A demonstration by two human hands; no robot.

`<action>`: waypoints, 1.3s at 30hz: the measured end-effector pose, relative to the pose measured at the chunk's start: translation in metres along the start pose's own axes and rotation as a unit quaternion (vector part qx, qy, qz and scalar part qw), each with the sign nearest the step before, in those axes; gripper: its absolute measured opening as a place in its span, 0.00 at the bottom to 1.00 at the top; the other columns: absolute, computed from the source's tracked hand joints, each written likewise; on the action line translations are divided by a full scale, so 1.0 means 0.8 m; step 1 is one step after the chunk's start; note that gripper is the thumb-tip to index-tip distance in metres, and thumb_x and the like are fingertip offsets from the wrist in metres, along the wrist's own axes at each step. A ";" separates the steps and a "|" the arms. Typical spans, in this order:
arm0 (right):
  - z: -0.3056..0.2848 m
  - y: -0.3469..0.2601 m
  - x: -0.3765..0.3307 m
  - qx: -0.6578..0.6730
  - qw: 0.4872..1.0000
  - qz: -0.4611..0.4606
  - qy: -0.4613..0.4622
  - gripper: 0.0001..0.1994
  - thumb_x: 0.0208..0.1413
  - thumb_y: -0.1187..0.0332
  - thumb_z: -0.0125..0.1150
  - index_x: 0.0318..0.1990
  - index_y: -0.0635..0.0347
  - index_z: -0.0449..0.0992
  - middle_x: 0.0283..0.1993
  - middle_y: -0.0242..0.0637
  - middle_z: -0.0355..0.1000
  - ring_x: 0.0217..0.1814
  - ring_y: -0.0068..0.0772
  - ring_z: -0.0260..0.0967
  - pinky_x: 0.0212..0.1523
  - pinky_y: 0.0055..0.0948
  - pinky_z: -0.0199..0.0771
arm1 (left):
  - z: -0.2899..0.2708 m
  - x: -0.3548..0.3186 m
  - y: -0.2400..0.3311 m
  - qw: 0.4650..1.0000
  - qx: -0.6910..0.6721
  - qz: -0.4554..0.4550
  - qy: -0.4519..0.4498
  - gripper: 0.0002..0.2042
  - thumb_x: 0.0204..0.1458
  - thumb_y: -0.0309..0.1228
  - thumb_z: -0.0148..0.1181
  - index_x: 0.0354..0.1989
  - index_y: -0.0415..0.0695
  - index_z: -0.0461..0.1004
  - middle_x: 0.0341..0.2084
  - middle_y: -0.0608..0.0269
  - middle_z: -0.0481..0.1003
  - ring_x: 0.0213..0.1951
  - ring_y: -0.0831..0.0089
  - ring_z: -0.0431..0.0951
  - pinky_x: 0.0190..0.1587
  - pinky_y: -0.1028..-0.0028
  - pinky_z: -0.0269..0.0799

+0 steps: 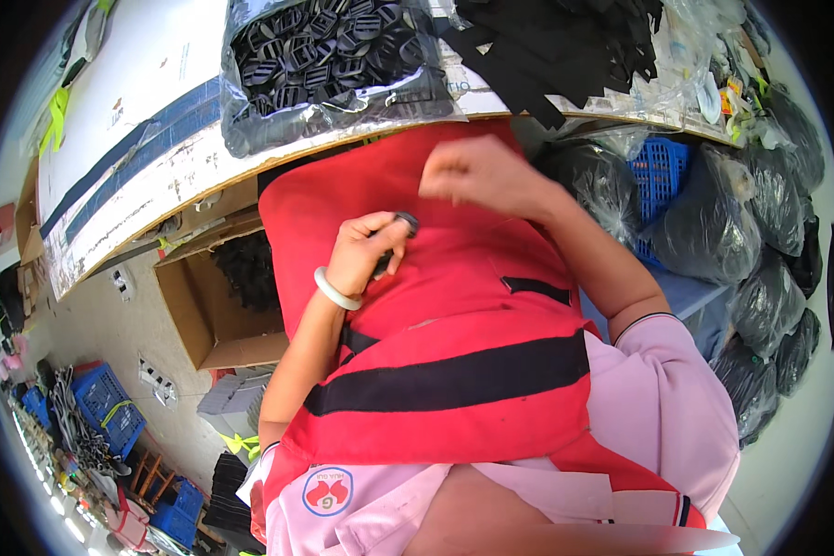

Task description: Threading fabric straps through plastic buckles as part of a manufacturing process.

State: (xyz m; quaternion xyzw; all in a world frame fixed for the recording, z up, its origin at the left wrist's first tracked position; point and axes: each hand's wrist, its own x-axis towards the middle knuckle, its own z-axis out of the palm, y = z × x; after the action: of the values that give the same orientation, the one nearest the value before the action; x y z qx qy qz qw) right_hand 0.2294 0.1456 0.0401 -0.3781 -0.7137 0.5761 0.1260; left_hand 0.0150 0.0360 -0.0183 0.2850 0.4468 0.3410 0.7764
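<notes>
My left hand [366, 253], with a pale bangle [335, 290] at its wrist, is closed on a small black buckle [406, 222] over my lap. The buckle shows between thumb and forefinger, and a dark piece also shows under the fingers. To its upper right, my right hand [477, 173] hangs above the red apron [343, 195], somewhat blurred. Its fingers are curled in; what they hold, if anything, is hidden. On the table ahead, an open clear bag holds many black plastic buckles [317, 51]. Black strips [556, 51] lie in a pile to the right of that bag.
The worn white table [139, 176] has its edge just beyond my lap. A cardboard box [199, 310] with black items stands below at left. Stuffed bags [709, 222] and a blue crate [658, 171] crowd the right side. More blue crates [107, 408] stand at far left.
</notes>
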 end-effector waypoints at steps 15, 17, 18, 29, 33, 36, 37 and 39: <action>-0.104 0.044 0.103 -0.491 0.778 -0.093 0.381 0.12 0.47 0.58 0.67 0.34 0.55 0.78 0.31 0.34 0.75 0.39 0.41 0.71 0.42 0.38 0.68 | -0.018 0.005 -0.023 0.913 -0.403 -0.057 -0.001 0.13 0.60 0.41 0.54 0.40 0.43 0.68 0.28 0.65 0.68 0.27 0.74 0.67 0.21 0.80 0.64; -0.106 0.046 0.105 -0.502 0.761 -0.102 0.398 0.12 0.47 0.58 0.67 0.34 0.55 0.78 0.30 0.35 0.75 0.38 0.41 0.71 0.41 0.38 0.68 | -0.006 0.004 -0.011 0.899 -0.430 -0.073 0.046 0.13 0.61 0.40 0.53 0.43 0.42 0.68 0.29 0.65 0.67 0.30 0.71 0.68 0.23 0.80 0.67; -0.110 0.048 0.107 -0.490 0.792 -0.077 0.356 0.13 0.46 0.58 0.67 0.33 0.56 0.78 0.29 0.36 0.74 0.36 0.42 0.71 0.39 0.39 0.69 | -0.005 0.004 -0.012 0.898 -0.431 -0.073 0.046 0.13 0.61 0.40 0.53 0.43 0.42 0.68 0.29 0.65 0.67 0.30 0.71 0.68 0.23 0.80 0.67; -0.057 -0.069 0.047 -0.060 0.928 -0.115 0.350 0.10 0.58 0.63 0.62 0.38 0.61 0.79 0.30 0.27 0.75 0.33 0.19 0.70 0.35 0.23 0.69 | 0.003 -0.015 0.019 0.980 -0.096 0.061 0.164 0.11 0.56 0.33 0.61 0.28 0.38 0.76 0.17 0.66 0.72 0.15 0.83 0.66 0.14 0.83 0.55; 0.034 -0.047 0.016 0.124 0.991 -0.017 0.052 0.11 0.60 0.64 0.59 0.35 0.64 0.77 0.27 0.22 0.69 0.30 0.12 0.62 0.32 0.17 0.64 | 0.014 -0.011 0.032 0.965 -0.071 0.160 0.196 0.07 0.54 0.27 0.61 0.37 0.35 0.79 0.21 0.65 0.75 0.18 0.84 0.68 0.20 0.83 0.61; 0.062 -0.036 0.006 0.252 0.960 0.124 0.005 0.10 0.60 0.65 0.58 0.33 0.63 0.77 0.26 0.22 0.68 0.28 0.09 0.60 0.27 0.13 0.59 | 0.015 -0.014 0.032 0.957 -0.067 0.197 0.201 0.07 0.53 0.23 0.61 0.38 0.34 0.79 0.23 0.66 0.76 0.19 0.84 0.69 0.23 0.83 0.63; 0.065 -0.036 0.007 0.255 0.959 0.125 0.003 0.10 0.60 0.65 0.58 0.33 0.63 0.77 0.26 0.22 0.68 0.28 0.09 0.60 0.27 0.13 0.59 | 0.013 -0.014 0.031 0.955 -0.048 0.207 0.206 0.07 0.53 0.23 0.61 0.39 0.35 0.79 0.23 0.66 0.75 0.19 0.84 0.69 0.23 0.83 0.63; 0.069 -0.035 0.009 0.336 0.930 0.149 0.016 0.09 0.60 0.65 0.58 0.33 0.62 0.76 0.24 0.24 0.68 0.23 0.11 0.61 0.23 0.13 0.60 | 0.013 -0.018 0.028 0.953 -0.028 0.215 0.211 0.07 0.53 0.23 0.61 0.39 0.36 0.79 0.23 0.67 0.75 0.19 0.84 0.69 0.23 0.83 0.63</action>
State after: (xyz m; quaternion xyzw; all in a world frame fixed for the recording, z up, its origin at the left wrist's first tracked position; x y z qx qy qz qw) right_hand 0.1799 0.1089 0.0470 -0.4246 -0.4118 0.7883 0.1695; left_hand 0.0126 0.0368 0.0107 0.2740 0.5189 0.5646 0.5804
